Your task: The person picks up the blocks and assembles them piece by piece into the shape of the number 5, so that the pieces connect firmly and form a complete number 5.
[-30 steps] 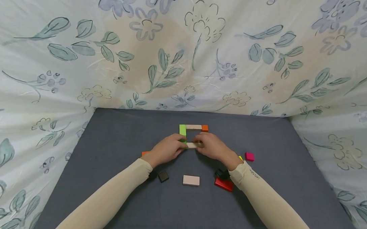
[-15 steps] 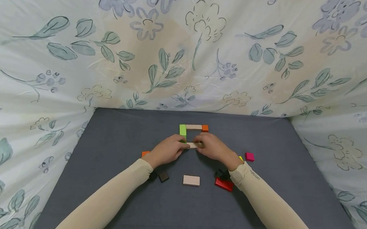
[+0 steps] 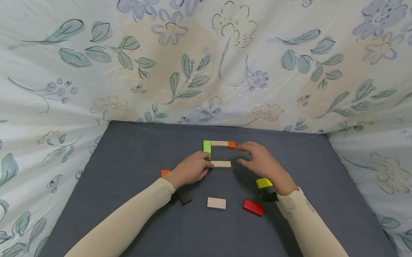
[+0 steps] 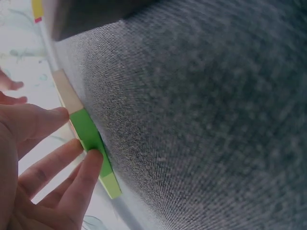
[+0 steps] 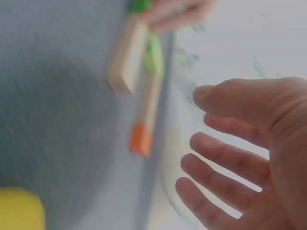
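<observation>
In the head view, my left hand (image 3: pixel 192 168) is at the front left corner of a block outline, pinching a green block (image 4: pixel 85 125) between thumb and fingers. Its thumb tip sits right at the seam with the near pale wood block (image 3: pixel 222 164). A light green block (image 3: pixel 207 144) continues behind the green one. From there the far pale wood block (image 3: pixel 219 143) runs right to a small orange block (image 3: pixel 232 144). My right hand (image 3: pixel 261 160) holds nothing; its fingers are spread to the right of the outline, fingertips close to the orange block.
Nearer on the grey cloth (image 3: pixel 155 228) lie a pale pink block (image 3: pixel 216 203), a red block (image 3: pixel 253 207) and a dark brown block (image 3: pixel 185 198). A yellow block (image 3: pixel 263 183) is beside my right wrist, another orange block (image 3: pixel 165 172) by the left. Floral fabric (image 3: pixel 203 60) rises behind.
My right hand has let go of the near wood block and moved right, its fingers opening. More of the yellow block shows; the magenta block is now behind the right arm. The left hand stays put.
</observation>
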### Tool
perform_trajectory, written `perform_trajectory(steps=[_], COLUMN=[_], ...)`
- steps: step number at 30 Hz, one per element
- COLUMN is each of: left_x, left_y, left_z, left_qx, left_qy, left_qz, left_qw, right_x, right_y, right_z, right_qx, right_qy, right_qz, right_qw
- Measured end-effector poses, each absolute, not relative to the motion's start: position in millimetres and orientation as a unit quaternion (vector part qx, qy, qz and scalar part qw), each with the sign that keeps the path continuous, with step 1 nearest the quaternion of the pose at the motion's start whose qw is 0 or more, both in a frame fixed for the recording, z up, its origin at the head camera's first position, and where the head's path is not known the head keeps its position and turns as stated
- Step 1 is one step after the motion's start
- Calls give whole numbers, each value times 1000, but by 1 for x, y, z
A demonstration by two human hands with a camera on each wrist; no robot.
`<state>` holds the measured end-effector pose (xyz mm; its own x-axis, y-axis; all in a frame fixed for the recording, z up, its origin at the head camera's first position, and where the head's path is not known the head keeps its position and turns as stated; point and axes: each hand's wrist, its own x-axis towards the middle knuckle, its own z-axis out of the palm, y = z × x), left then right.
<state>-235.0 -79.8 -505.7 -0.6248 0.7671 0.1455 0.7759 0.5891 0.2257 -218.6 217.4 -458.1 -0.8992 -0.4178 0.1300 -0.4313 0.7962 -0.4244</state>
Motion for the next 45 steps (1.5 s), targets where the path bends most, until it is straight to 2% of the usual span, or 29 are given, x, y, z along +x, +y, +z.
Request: perform_trajectory(steps=[9,19,26,45], left_x=[-233,-232,-230,-234], left_y=[-78,-76,-76,-75], left_z=[-509,-506,-506,-508], left_qx=[-431,-421,-412,-401], left_qy=[-891,-896,-898,-903], left_qz=[-141,-144,-154,-153], left_qw=[24,21,8,15], right_x=[-199,-169,-157,-165], right_y=[289,345,354,349], right_z=[-436,-462,-484,-498], right_qx=[128,66,68,70], right_qy=[-967,-975,-973,-972], right_qz=[217,212,222,226], right_qw=[28,12,-15,-10])
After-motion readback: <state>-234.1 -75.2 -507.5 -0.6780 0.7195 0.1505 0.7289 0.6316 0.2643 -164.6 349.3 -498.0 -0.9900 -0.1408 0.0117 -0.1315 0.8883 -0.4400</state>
